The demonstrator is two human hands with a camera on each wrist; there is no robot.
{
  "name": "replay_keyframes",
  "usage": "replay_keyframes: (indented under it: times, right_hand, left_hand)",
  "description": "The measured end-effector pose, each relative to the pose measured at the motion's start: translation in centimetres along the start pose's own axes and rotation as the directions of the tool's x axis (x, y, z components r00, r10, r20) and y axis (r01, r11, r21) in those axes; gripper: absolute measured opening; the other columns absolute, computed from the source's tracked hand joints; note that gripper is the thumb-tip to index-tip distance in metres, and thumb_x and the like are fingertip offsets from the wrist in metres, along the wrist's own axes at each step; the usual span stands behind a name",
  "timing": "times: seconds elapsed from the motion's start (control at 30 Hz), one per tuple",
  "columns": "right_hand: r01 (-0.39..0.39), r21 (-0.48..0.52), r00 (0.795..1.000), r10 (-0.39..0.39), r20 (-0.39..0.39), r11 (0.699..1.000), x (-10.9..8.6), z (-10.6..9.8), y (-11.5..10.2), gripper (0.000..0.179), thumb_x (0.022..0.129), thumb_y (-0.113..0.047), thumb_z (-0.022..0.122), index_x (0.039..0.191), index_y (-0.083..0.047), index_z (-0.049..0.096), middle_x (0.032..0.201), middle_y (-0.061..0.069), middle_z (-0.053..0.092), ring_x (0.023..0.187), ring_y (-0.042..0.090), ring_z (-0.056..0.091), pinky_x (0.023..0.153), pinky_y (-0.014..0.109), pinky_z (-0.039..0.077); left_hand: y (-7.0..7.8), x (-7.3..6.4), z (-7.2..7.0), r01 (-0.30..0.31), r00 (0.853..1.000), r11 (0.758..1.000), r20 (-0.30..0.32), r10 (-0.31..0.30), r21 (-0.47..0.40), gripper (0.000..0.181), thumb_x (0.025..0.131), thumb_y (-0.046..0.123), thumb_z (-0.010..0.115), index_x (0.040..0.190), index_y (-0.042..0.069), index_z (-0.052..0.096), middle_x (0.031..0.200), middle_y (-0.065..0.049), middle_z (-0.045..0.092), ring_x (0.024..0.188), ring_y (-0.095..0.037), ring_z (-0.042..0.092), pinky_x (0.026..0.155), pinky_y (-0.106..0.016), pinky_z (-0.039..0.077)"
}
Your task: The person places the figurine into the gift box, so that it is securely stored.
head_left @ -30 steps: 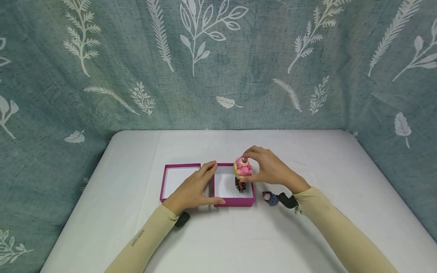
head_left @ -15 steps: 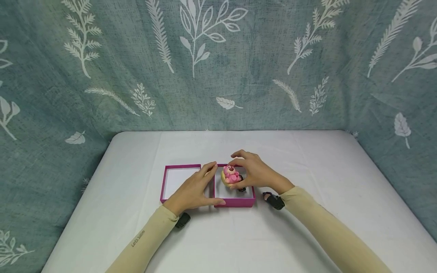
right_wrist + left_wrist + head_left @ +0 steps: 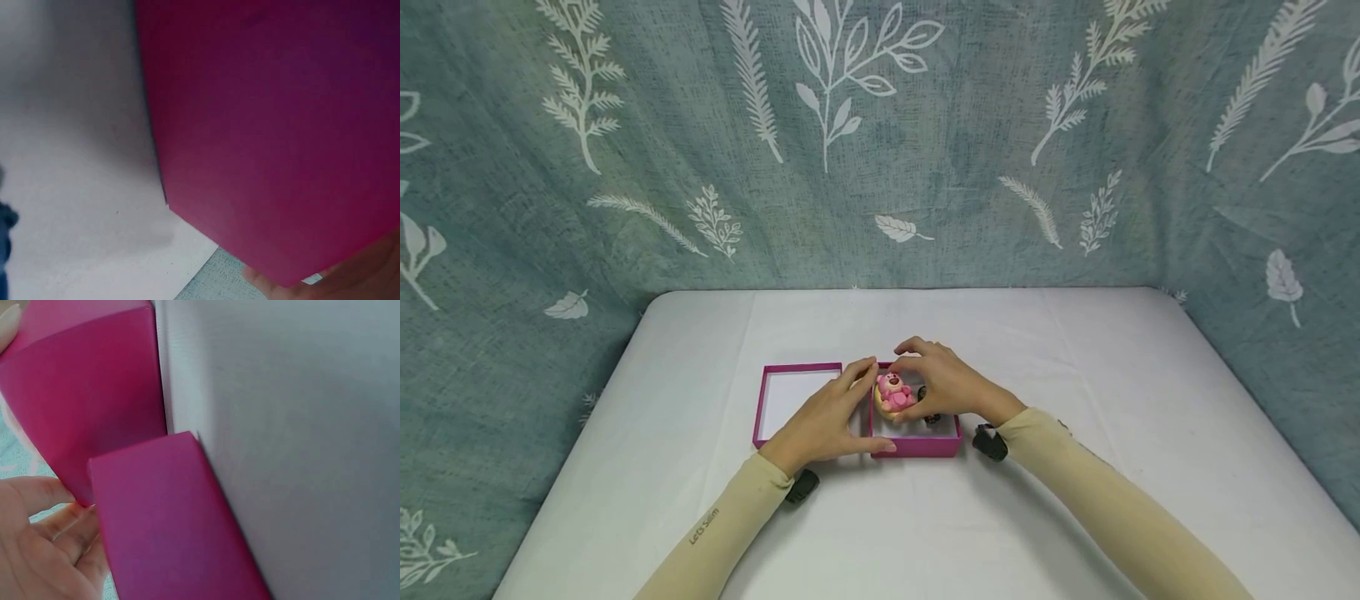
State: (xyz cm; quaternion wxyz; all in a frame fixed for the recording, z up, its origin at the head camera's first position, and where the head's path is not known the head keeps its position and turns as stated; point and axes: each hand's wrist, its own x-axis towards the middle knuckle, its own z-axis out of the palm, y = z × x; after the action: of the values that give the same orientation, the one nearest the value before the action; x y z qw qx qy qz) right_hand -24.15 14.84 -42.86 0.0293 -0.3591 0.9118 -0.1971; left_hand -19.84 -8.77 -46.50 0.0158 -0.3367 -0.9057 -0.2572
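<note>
In the head view my right hand (image 3: 951, 382) holds a small pink bear figurine (image 3: 895, 395) with a yellow base, thumb and fingers around it. The figurine is inside the left part of a magenta box (image 3: 917, 448) with a white inside. A dark little figure (image 3: 932, 419) lies in the box to its right, partly hidden by my right hand. My left hand (image 3: 827, 412) spans the box's left side, thumb at the front corner and fingers at the back. In the left wrist view, its fingers (image 3: 59, 531) touch the box wall (image 3: 94, 394).
Left of the box lies its shallow magenta lid (image 3: 802, 367), white inside up, partly behind my left hand. A blue figure (image 3: 6, 244) shows at the edge of the right wrist view. Dark wrist cameras (image 3: 991, 443) hang under both sleeves. A leaf-patterned curtain (image 3: 865, 200) stands behind the white table.
My right hand has moved left and down into the box with the bear figurine, which went from upright above the dark figure to the box's left part. My left hand stays put.
</note>
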Motion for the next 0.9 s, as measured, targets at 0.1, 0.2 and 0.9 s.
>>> replay_keyframes:
  times: [0.1, 0.2, 0.9]
  right_hand:
    - [-0.008, -0.005, 1.0, 0.008, 0.009, 1.0, 0.1, 0.1, -0.1, 0.067, 0.067, -0.049, 0.088, 0.122, -0.017, 0.068, 0.137, 0.015, 0.051, 0.122, 0.035, 0.053, 0.103, 0.059, 0.039]
    - [-0.016, -0.019, 1.0, 0.016, 0.016, 1.0, 0.2, 0.2, -0.2, 0.068, 0.066, -0.049, 0.088, 0.123, -0.016, 0.068, 0.138, 0.015, 0.051, 0.122, 0.036, 0.054, 0.104, 0.059, 0.038]
    - [-0.022, -0.149, 1.0, 0.024, 0.013, 0.989, 0.4, 1.2, 0.3, 0.069, 0.062, -0.054, 0.088, 0.121, -0.023, 0.068, 0.137, 0.011, 0.053, 0.125, 0.037, 0.052, 0.112, 0.069, 0.021]
  left_hand:
    - [0.1, 0.0, 0.0, 0.003, 1.0, 1.0, 0.004, -0.003, -0.008, 0.115, 0.074, 0.076, 0.065, 0.156, 0.008, 0.023, 0.161, -0.005, 0.025, 0.141, -0.026, 0.039, 0.11, -0.044, 0.042]
    - [0.2, 0.0, 0.0, 0.003, 1.0, 1.0, 0.004, -0.003, -0.017, 0.115, 0.074, 0.077, 0.065, 0.156, 0.007, 0.023, 0.161, -0.005, 0.025, 0.141, -0.026, 0.039, 0.11, -0.045, 0.042]
    - [-0.1, 0.0, 0.0, 0.007, 1.0, 1.0, 0.006, -0.007, 0.002, 0.113, 0.074, 0.076, 0.065, 0.156, 0.009, 0.023, 0.161, -0.003, 0.024, 0.143, -0.023, 0.036, 0.111, -0.044, 0.04]
